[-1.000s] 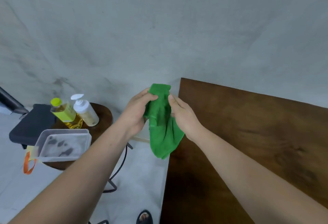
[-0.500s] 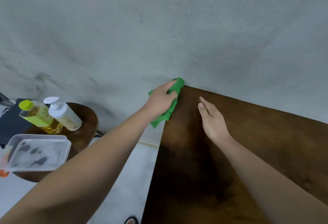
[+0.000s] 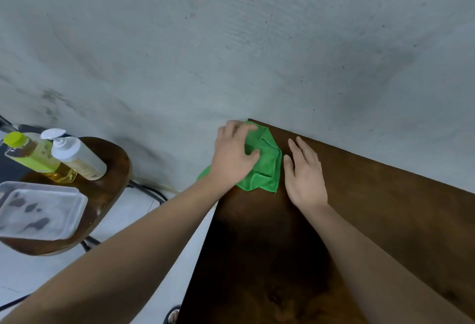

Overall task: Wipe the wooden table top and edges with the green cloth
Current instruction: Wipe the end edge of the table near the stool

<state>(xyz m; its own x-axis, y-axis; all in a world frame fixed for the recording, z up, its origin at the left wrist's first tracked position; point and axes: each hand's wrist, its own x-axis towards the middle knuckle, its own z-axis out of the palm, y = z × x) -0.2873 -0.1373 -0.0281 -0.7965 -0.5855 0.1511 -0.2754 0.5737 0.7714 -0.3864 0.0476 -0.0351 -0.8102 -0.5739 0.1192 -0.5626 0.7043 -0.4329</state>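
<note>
Grey concrete wall [image 3: 231,41] behind; pale floor [image 3: 30,272] below. Dark wooden table [image 3: 372,215], its far left corner against the wall. Green cloth [image 3: 266,167]: crumpled, lying on that far left corner, one flap hanging over the left edge. Left hand [image 3: 235,158]: palm down on the cloth, fingers spread, pressing it to the wood. Right hand [image 3: 304,174]: flat and open on the bare table just right of the cloth, holding nothing. Round wooden stool [image 3: 110,169] at left, bearing a yellow-capped bottle [image 3: 30,155], a white pump bottle [image 3: 77,156] and a clear plastic container [image 3: 41,212].
</note>
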